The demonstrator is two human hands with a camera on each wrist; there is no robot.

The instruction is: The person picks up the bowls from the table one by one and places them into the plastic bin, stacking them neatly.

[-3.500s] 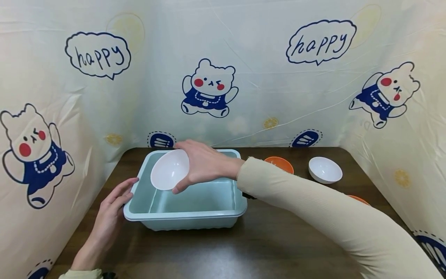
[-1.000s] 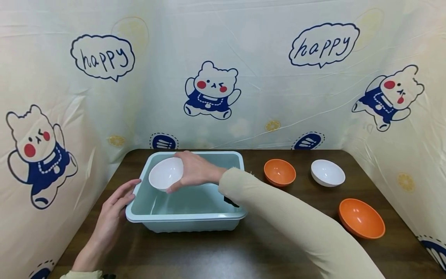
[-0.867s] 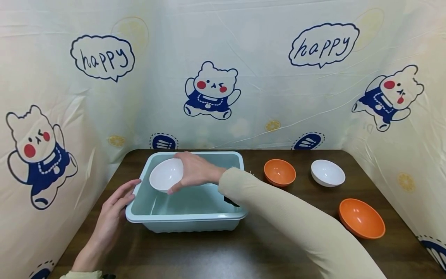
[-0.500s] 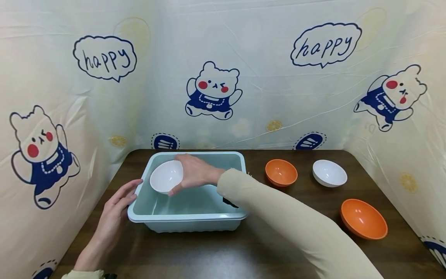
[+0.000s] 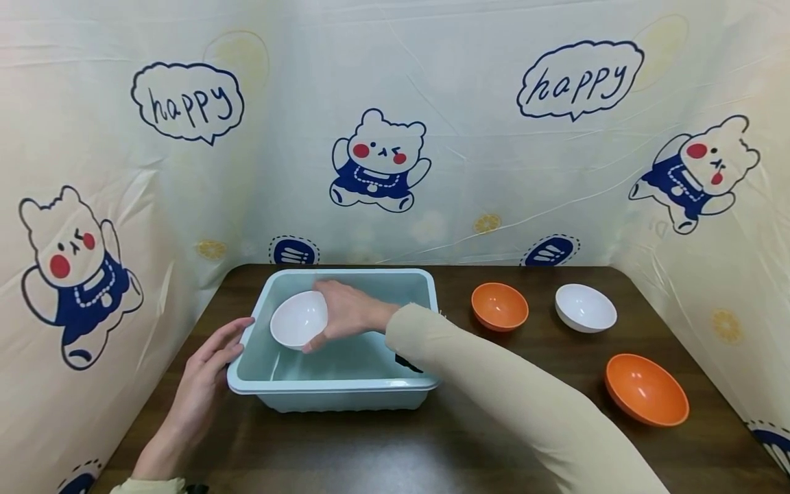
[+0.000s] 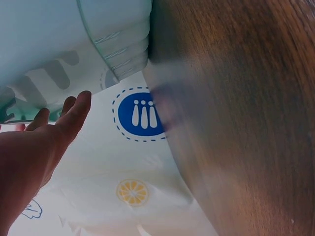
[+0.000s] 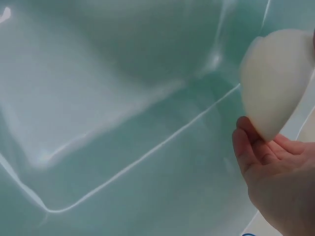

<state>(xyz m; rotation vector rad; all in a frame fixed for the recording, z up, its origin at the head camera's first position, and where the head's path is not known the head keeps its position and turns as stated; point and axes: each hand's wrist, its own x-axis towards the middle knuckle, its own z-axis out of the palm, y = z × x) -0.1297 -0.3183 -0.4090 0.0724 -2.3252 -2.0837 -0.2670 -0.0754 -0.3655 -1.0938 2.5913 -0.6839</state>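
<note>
My right hand (image 5: 352, 312) grips a white bowl (image 5: 299, 320) by its right side, fingers at the far rim and thumb at the near one. The bowl is tilted, its hollow facing me, within the left part of a pale blue-green plastic basin (image 5: 333, 386). The right wrist view shows the bowl's outer side (image 7: 278, 81) above the basin's floor (image 7: 123, 64); whether they touch I cannot tell. My left hand (image 5: 200, 381) rests against the basin's left rim, its fingers fairly straight against the outer side (image 6: 44, 29) in the left wrist view.
Right of the basin on the dark wooden table (image 5: 345, 453) stand a small orange bowl (image 5: 500, 307), another white bowl (image 5: 585, 308) and a larger orange bowl (image 5: 646, 390). My right sleeve (image 5: 512, 405) crosses the basin's right rim. A printed curtain (image 5: 457, 158) encloses the table's back and sides.
The white bowl and my right hand have come down lower into the basin. My right arm has shifted, uncovering the orange bowls. My left hand stays at the rim; the view has shifted slightly.
</note>
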